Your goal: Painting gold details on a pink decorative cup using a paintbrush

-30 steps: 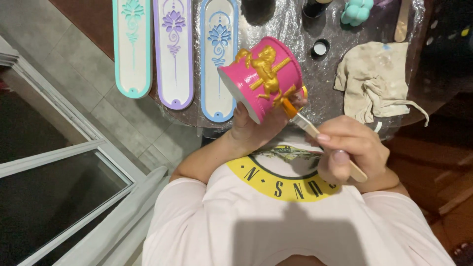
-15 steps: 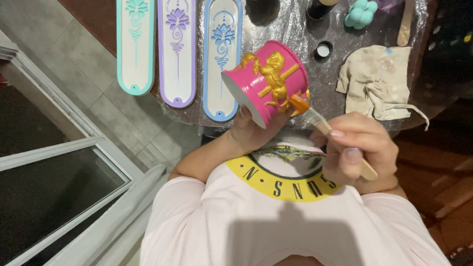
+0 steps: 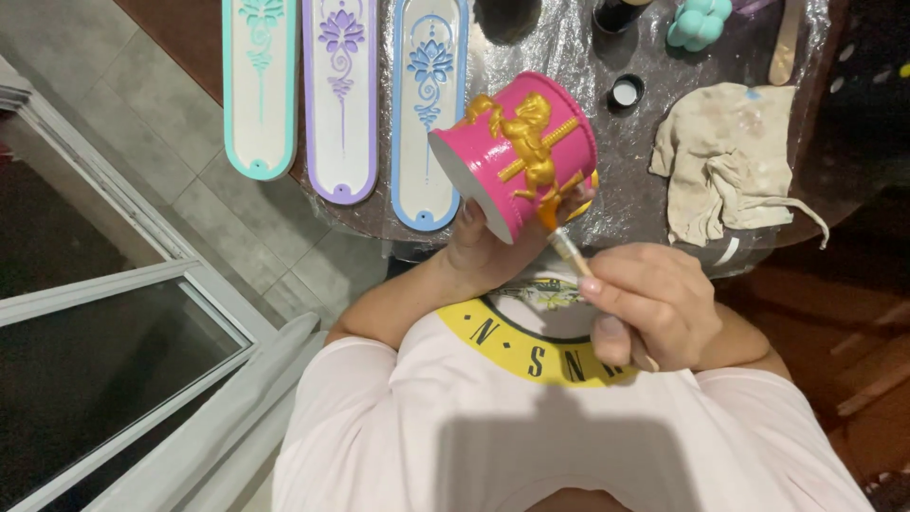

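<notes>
My left hand (image 3: pixel 488 254) holds a round pink box (image 3: pixel 517 152) from below, tipped on its side, with raised gold horses and gold poles on its wall. My right hand (image 3: pixel 654 303) grips a thin paintbrush (image 3: pixel 569 251). The brush's gold-tipped bristles touch the lower gold trim of the pink box. Both hands are close to my chest, above my white shirt with a yellow ring print.
Three long white trays lie side by side on the plastic-covered table: teal-edged (image 3: pixel 258 85), purple-edged (image 3: pixel 341 95) and blue-edged (image 3: pixel 428 104). A stained cloth (image 3: pixel 730 161), a small black cap (image 3: pixel 626 92), a teal lump (image 3: pixel 699 21) and a wooden stick (image 3: pixel 785 43) lie behind. A glass door (image 3: pixel 104 379) is at left.
The pink box has turned slightly in my left hand, and the brush has shifted along its lower gold trim. My right hand stays close under the box.
</notes>
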